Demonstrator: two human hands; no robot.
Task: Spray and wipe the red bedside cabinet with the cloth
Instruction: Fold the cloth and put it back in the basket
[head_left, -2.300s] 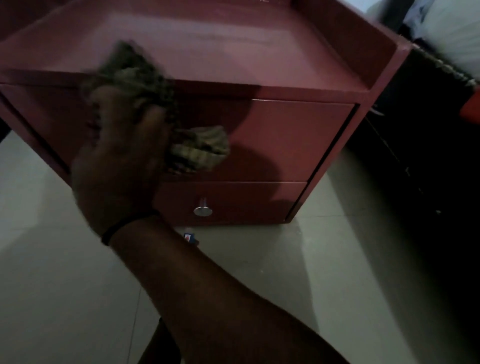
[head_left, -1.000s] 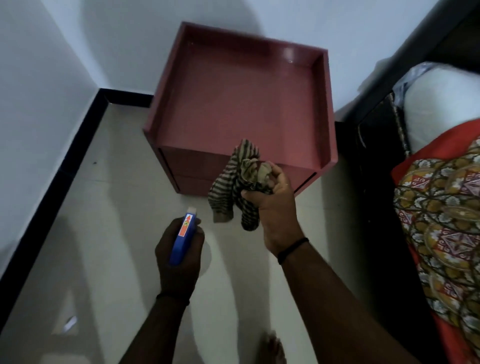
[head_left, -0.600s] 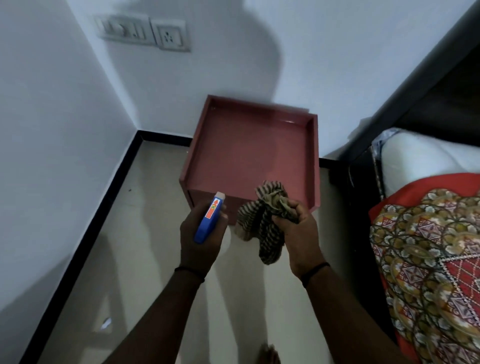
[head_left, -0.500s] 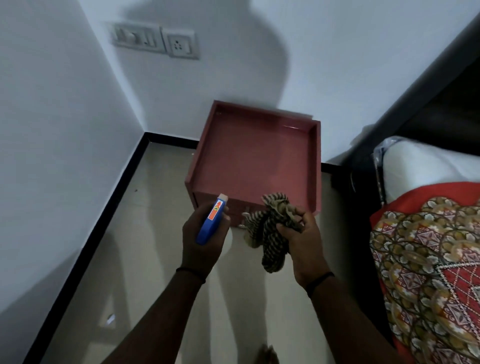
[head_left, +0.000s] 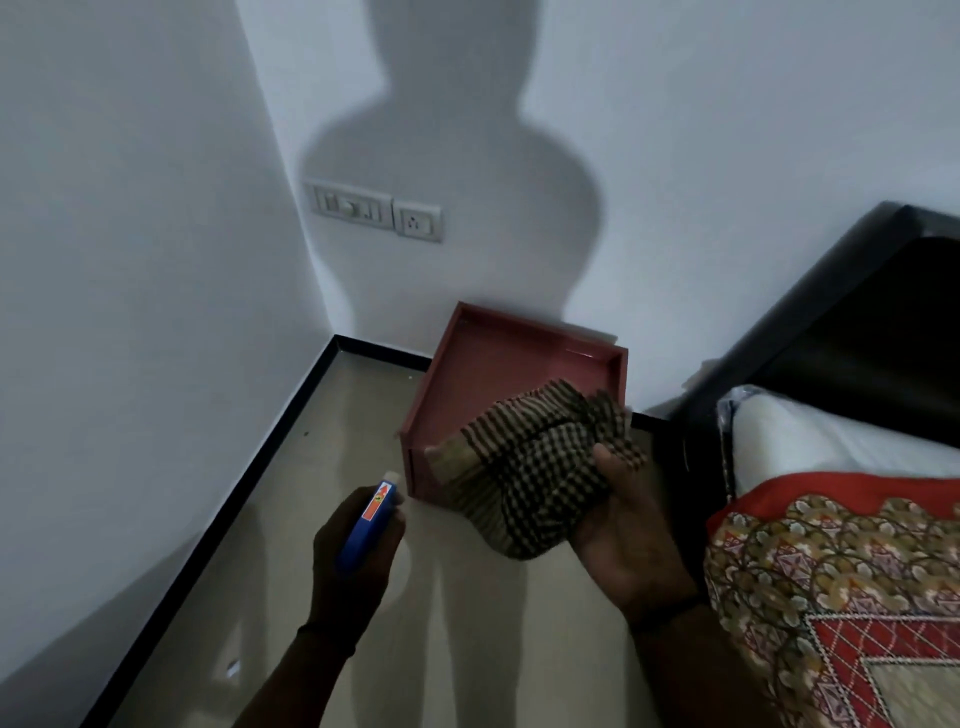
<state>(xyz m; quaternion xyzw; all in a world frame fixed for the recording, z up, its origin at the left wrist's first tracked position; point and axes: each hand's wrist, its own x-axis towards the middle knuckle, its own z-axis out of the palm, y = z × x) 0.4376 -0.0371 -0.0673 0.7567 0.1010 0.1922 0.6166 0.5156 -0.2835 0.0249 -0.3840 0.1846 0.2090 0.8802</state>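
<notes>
Your left hand (head_left: 358, 551) grips the blue spray bottle (head_left: 370, 525), its white tip pointing toward the far wall (head_left: 675, 156). Your right hand (head_left: 628, 540) holds the bunched checked cloth (head_left: 530, 467), which hides the near edge of the red bedside cabinet (head_left: 498, 374). The cabinet stands on the floor (head_left: 311, 519) against the far wall, left of the bed (head_left: 841, 597).

Crumpled cloth (head_left: 530, 467) and blue bottle (head_left: 366, 525) before red cabinet (head_left: 498, 374).

head view, steeply down, toward cabinet (head_left: 496, 382)
</notes>
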